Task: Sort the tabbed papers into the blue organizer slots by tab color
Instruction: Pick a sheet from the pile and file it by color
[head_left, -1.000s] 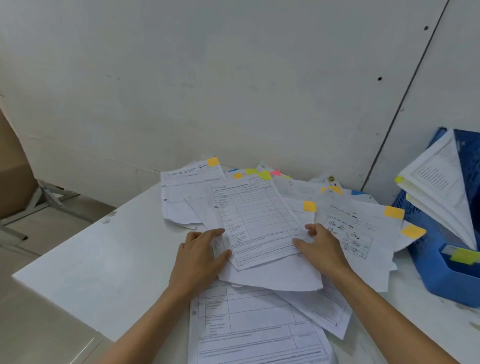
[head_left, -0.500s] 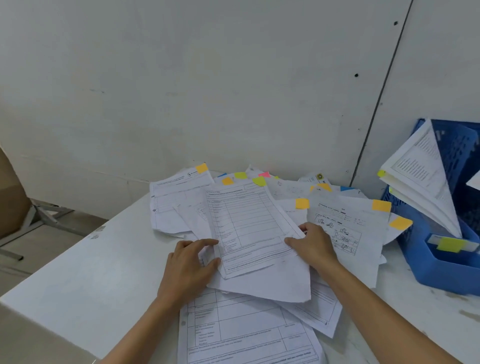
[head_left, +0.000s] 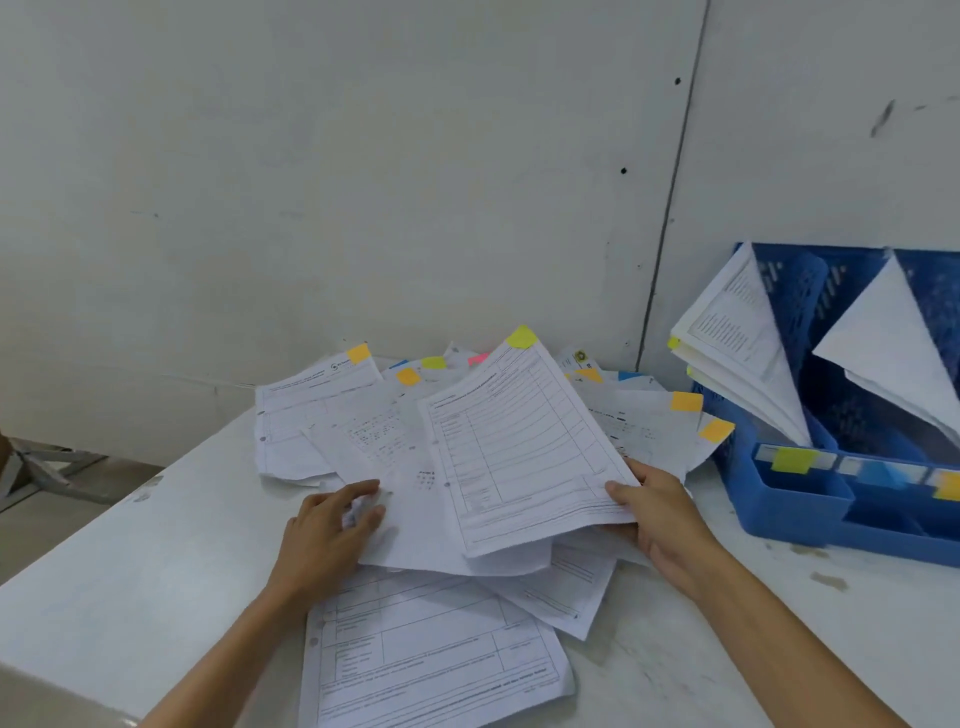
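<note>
White table (head_left: 156, 561) is strewn with tabbed papers. Yellow-tabbed sheet (head_left: 524, 447), light and limp, is pinched at its near-right corner by right hand (head_left: 660, 514); left hand (head_left: 327, 530) is spread flat, pinning the pile (head_left: 374, 447).

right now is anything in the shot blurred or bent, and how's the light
Head view: light is soft and even, no glare, only faint shadows under the paper pile. The blue organizer and its label strip are smeared by motion blur, and the left hand is slightly soft. The wide lens bows the wall seam. The lifted form's yellow tab stays readable.
</note>
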